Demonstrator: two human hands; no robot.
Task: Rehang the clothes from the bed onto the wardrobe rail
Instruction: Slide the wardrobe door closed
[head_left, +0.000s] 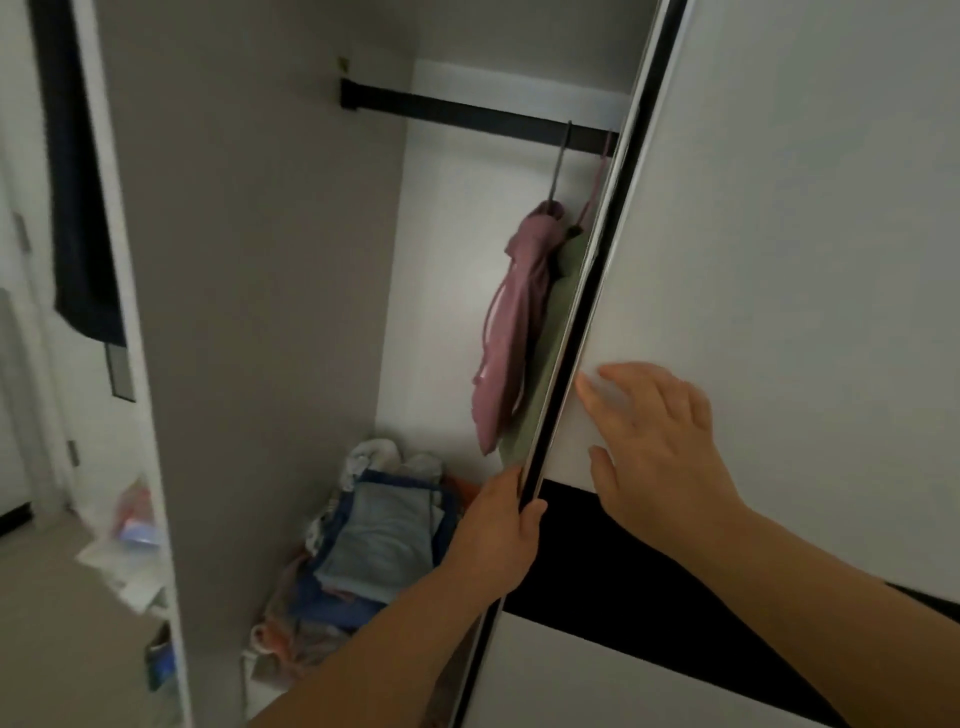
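The left hand (501, 525) grips the shiny edge of the sliding door (779, 234), with its fingers curled round the edge. The right hand (657, 452) lies flat on the white front of the door, fingers straight and a little spread.

The dark rail (467, 111) runs across the top of the wardrobe, high above both hands. Two clothes hang from it on hangers, just behind the door edge and a bit above the left hand — a pink top (511, 322) in front and a green one (548, 332) behind it, partly hidden by the door. The pink top hangs long and bunched up.

Down on the wardrobe floor sits a pile of folded clothes (379, 540), mostly blue — just left of the left arm.
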